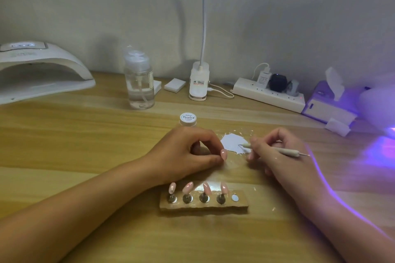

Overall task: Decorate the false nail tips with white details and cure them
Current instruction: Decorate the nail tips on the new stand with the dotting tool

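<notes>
My left hand (pixel 188 153) pinches a pink false nail tip (pixel 223 154) between thumb and fingers, just above the table. My right hand (pixel 275 153) grips a thin white dotting pen (pixel 275 149). The pen's tip touches a patch of white gel (pixel 233 142) smeared on the table. In front of my hands a wooden holder (pixel 204 206) carries several pink nail tips (pixel 188 187) on metal stands, and its rightmost magnet spot (pixel 235 198) is bare. A small white gel pot (pixel 187 119) stands behind my left hand.
A white nail lamp (pixel 40 70) sits at the far left. Along the back stand a clear pump bottle (pixel 140 83), a desk lamp base (pixel 199 83), a power strip (pixel 269 96) and a tissue box (pixel 330 104). Purple light glows from a second lamp (pixel 378 104) at the right.
</notes>
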Demonstrator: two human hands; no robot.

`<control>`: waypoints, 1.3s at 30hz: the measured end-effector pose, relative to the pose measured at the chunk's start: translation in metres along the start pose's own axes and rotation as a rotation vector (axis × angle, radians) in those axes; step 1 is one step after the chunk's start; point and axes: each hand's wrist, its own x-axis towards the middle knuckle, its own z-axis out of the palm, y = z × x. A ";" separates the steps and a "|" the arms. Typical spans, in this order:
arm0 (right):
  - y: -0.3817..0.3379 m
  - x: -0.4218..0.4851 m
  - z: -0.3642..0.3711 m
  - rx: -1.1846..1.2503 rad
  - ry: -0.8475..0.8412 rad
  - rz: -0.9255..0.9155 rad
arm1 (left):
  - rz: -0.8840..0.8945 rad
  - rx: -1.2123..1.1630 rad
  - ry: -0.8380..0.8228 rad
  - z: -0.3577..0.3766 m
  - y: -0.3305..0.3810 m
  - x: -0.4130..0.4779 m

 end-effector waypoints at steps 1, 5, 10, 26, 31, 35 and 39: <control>0.000 0.000 0.000 -0.020 -0.001 0.007 | -0.001 0.005 -0.006 0.000 -0.001 0.000; -0.005 -0.001 0.000 0.219 0.071 0.007 | 0.002 -0.006 -0.014 0.002 -0.002 0.000; -0.015 -0.014 0.009 0.513 0.009 0.027 | 0.016 -0.021 -0.021 0.002 -0.003 0.001; -0.014 -0.023 0.017 0.420 -0.129 -0.006 | 0.025 0.012 0.027 0.005 -0.002 0.001; -0.014 -0.023 0.017 0.400 -0.133 -0.015 | 0.034 0.027 0.041 0.006 -0.002 0.001; -0.015 -0.023 0.018 0.396 -0.126 -0.015 | 0.039 0.031 0.041 0.006 -0.002 0.000; -0.015 -0.023 0.018 0.413 -0.111 -0.015 | 0.038 0.036 0.041 0.006 -0.002 0.001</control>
